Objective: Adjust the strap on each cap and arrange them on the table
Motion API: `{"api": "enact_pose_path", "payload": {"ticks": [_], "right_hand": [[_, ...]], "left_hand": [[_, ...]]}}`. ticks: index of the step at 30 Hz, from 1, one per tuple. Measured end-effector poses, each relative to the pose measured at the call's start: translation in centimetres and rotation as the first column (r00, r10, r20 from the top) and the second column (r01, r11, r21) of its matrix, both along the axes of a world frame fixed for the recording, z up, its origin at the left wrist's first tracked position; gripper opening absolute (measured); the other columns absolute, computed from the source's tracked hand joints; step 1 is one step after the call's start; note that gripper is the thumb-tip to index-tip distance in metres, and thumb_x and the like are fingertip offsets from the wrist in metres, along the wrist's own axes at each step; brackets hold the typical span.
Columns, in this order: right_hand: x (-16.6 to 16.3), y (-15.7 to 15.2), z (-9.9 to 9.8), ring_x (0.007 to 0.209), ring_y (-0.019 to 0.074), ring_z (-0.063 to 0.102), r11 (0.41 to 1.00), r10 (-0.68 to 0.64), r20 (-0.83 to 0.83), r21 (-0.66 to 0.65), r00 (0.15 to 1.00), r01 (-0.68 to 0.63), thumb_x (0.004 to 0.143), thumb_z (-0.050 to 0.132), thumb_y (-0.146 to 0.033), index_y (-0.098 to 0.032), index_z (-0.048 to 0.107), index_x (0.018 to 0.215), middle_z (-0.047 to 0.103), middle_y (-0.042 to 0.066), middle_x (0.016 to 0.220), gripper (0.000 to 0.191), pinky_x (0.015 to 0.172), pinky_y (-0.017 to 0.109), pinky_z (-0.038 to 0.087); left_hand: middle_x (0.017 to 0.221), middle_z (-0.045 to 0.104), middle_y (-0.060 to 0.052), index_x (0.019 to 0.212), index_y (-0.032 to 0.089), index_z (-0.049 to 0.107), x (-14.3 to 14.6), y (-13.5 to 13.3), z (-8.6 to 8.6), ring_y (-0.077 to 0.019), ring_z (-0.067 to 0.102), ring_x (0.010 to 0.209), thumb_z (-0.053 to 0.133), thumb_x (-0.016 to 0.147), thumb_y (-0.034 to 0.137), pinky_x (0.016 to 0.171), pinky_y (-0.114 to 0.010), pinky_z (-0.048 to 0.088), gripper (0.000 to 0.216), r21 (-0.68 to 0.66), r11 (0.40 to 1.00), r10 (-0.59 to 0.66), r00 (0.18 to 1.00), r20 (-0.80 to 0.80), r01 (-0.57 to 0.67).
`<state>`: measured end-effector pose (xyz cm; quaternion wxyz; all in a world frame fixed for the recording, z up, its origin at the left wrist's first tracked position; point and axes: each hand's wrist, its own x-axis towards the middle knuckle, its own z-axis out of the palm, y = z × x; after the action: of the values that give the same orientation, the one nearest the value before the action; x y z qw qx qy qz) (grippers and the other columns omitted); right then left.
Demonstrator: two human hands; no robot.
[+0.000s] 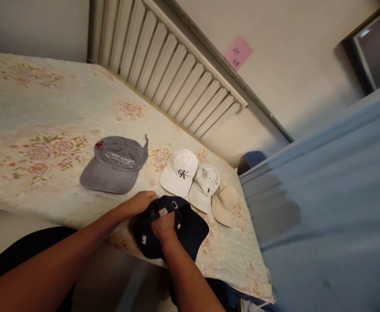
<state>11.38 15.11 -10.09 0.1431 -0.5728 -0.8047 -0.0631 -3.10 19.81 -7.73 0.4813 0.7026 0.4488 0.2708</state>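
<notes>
A dark baseball cap (193, 223) is tilted at the near edge of the bed, its hollow inside facing me and its brim to the right. My left hand (142, 202) is closed on the cap's left outer side, fingertips hidden. Inside the crown, my right hand (164, 225) is bent against the fabric by the back strap with its metal buckle (163, 212); most of its fingers are out of sight. A grey cap (118, 162) lies to the left. Just beyond the dark cap are a white cap (178, 171) with black letters, a pale cap (204, 186) with a small logo, and a beige cap (223, 201).
The caps rest on a floral bedspread (56, 104). A slatted rail (177, 73) runs along the far side by the wall, which bears a pink note (238, 53). Blue curtain fabric (326, 182) hangs at the right. A dark-framed panel (375, 52) is at upper right.
</notes>
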Motion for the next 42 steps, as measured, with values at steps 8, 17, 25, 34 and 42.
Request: {"api": "enact_pose_path", "payload": {"ticks": [8,17,25,34,42], "right_hand": [[0.05,0.0,-0.08,0.097,0.0239,0.062,1.0,-0.009,0.037,-0.013,0.999,0.009,0.086,0.048,-0.026,-0.019,0.065,0.098,0.069,0.01,0.094,0.023,0.086,0.037,0.048],[0.17,0.12,-0.48,0.097,0.0234,0.062,1.0,0.006,-0.012,0.011,1.0,-0.006,0.087,0.047,-0.027,-0.02,0.066,0.091,0.069,0.009,0.089,0.021,0.088,0.036,0.047],[0.15,0.06,-0.48,0.095,0.0236,0.062,1.0,-0.001,-0.044,0.013,0.999,0.002,0.085,0.049,-0.026,-0.019,0.066,0.093,0.069,0.009,0.091,0.02,0.089,0.037,0.047],[0.16,0.11,-0.41,0.096,0.023,0.06,1.0,0.012,-0.072,0.01,0.997,-0.011,0.084,0.05,-0.025,-0.019,0.066,0.094,0.068,0.009,0.094,0.02,0.09,0.036,0.046],[0.23,0.16,-0.65,0.098,0.0238,0.06,1.0,0.019,-0.062,0.02,0.998,-0.018,0.085,0.049,-0.026,-0.019,0.067,0.094,0.068,0.009,0.092,0.021,0.088,0.037,0.046]], "left_hand": [[0.08,0.069,-0.005,0.071,0.018,0.061,0.03,0.09,-0.23,-0.0213,0.06,0.083,0.037,0.08,0.044,0.077,-0.029,0.045,0.036,0.0,1.0,0.007,1.0,0.0,-0.007],[0.088,0.07,-0.009,0.078,0.016,0.063,0.02,0.25,-0.32,-0.0227,0.062,0.087,0.035,0.081,0.042,0.08,-0.03,0.044,0.038,0.006,1.0,-0.018,1.0,-0.024,0.018],[0.088,0.07,-0.009,0.078,0.017,0.063,-0.05,0.02,0.06,-0.0229,0.062,0.086,0.036,0.081,0.042,0.08,-0.031,0.044,0.038,0.01,1.0,-0.003,1.0,-0.024,0.004],[0.088,0.07,-0.009,0.078,0.017,0.062,0.07,0.31,-0.53,-0.0225,0.061,0.086,0.034,0.081,0.042,0.082,-0.031,0.043,0.038,0.035,0.999,-0.019,0.999,-0.035,0.02],[0.09,0.069,-0.009,0.08,0.017,0.062,0.04,0.21,-0.31,-0.0224,0.061,0.087,0.034,0.081,0.042,0.082,-0.03,0.043,0.038,0.032,0.999,-0.022,0.998,-0.062,0.024]]}}
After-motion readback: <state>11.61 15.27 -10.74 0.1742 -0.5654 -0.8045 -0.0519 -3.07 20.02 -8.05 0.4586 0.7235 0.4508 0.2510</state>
